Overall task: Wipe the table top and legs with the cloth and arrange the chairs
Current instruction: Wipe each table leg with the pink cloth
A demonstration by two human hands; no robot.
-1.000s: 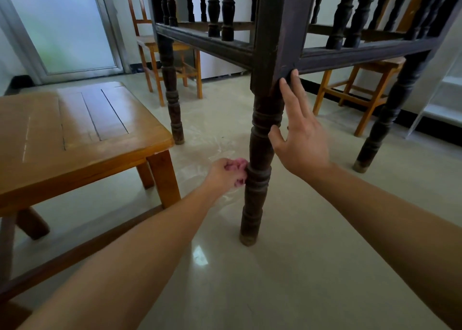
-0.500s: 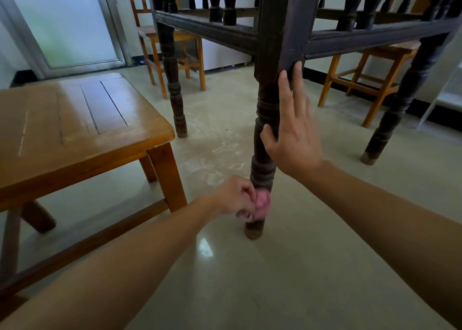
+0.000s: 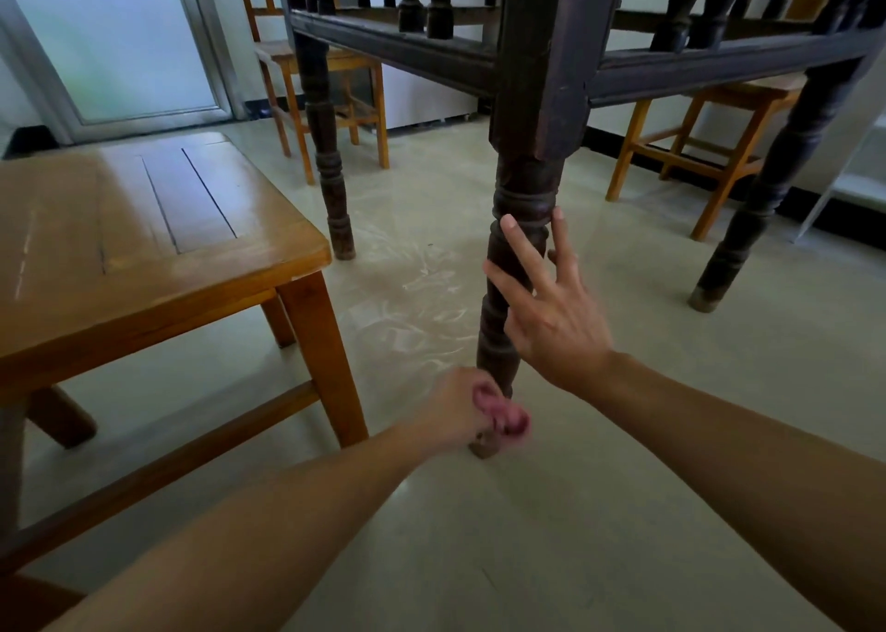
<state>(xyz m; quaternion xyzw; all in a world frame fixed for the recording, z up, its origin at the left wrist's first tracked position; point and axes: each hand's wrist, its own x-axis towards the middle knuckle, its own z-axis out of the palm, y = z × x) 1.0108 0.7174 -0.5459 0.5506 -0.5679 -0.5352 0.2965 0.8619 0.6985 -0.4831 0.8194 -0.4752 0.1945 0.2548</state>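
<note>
Floor: pale, glossy tiles; whitish swirled marks between the table legs.
Door: far left, frosted pane in a light frame.
Table: dark, worn wood seen from below; rail with turned spindles up top.
Near table leg: centre, square at the top, then ringed and rounded down to a foot on the tiles.
Other table legs: one far left of centre, one far right.
Near chair: left, orange-brown seat with two thin grooves, shiny.
Far chairs: one behind the far-left leg, one at far right, same light wood.
Cloth: pink, bunched up, blurred; low against the near table leg, just above its foot.
Left hand: fist closed round the cloth, pressed to the leg's base, forearm reaching in from the lower left.
Right hand: fingers spread wide, holding nothing; fingertips on the leg higher up, below the ringed part.
</note>
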